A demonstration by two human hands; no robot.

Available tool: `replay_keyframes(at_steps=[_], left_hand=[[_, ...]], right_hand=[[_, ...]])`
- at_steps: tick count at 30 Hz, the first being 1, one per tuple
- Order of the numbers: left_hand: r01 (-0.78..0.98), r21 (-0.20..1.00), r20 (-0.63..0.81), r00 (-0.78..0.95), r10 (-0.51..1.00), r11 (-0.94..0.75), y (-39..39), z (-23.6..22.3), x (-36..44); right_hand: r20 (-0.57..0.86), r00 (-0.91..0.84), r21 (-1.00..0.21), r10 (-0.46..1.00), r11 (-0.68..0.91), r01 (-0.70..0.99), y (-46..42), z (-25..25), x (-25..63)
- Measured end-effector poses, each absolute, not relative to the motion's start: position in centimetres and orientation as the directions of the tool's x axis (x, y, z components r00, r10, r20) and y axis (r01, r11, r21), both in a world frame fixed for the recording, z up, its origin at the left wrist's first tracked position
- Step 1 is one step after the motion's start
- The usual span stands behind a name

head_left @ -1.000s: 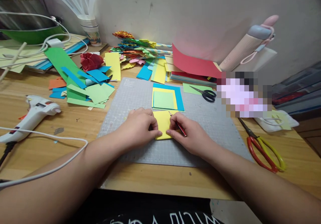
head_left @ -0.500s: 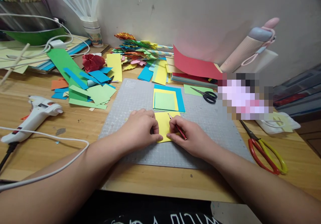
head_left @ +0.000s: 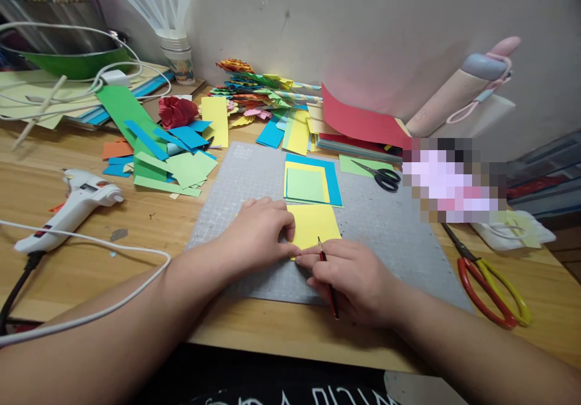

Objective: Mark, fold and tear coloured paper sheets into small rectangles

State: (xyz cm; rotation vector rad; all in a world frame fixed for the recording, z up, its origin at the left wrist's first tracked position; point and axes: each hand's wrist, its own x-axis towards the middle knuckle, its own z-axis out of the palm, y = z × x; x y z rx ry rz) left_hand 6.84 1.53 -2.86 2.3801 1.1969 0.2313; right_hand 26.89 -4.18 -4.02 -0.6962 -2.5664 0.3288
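While the left hand (head_left: 265, 235) presses down the left edge of the yellow paper (head_left: 314, 224) near the mat's (head_left: 267, 284) front edge, the right hand (head_left: 351, 278) holds a pencil (head_left: 327, 281), its fingertips on the paper's near edge. Layered paper squares (head_left: 306, 185) lie just beyond; black scissors (head_left: 385, 179) rest by the mat's far right corner, a glue gun (head_left: 68, 208) toward the worktop's (head_left: 290, 338) left edge.

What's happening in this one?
A person works on a yellow sheet on a grey mat. The left hand presses on the sheet's left side; the right hand is at its near edge, a pencil in its grip. Black scissors and a glue gun lie unused.
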Motion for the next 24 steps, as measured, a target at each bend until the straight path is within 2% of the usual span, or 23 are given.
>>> replay_keyframes(at_steps=[3, 6, 9, 16, 24], left_hand=[[0.700, 0.485, -0.062, 0.625, 0.778, -0.524, 1.91, -2.84, 6.56], [0.691, 0.499, -0.069, 0.633, 0.771, -0.523, 2.18, -2.67, 6.40], [0.678, 0.523, -0.076, 0.641, 0.764, -0.516, 2.34, -2.45, 6.25], [0.656, 0.579, -0.088, 0.640, 0.763, -0.484, 2.50, -2.45, 5.83], [0.652, 0.566, -0.068, 0.646, 0.760, -0.504, 2.49, -2.49, 5.90]], right_hand=[[0.325, -0.747, -0.429, 0.580, 0.795, 0.430, -4.04, -3.72, 26.73], [0.312, -0.758, -0.436, 0.573, 0.795, 0.422, -4.01, -3.17, 26.56], [0.313, -0.758, -0.401, 0.572, 0.803, 0.440, -4.15, -2.98, 26.38], [0.379, -0.768, -0.206, 0.517, 0.856, 0.475, -4.53, -3.58, 26.45], [0.368, -0.792, -0.182, 0.488, 0.873, 0.453, -4.57, -3.55, 26.64]])
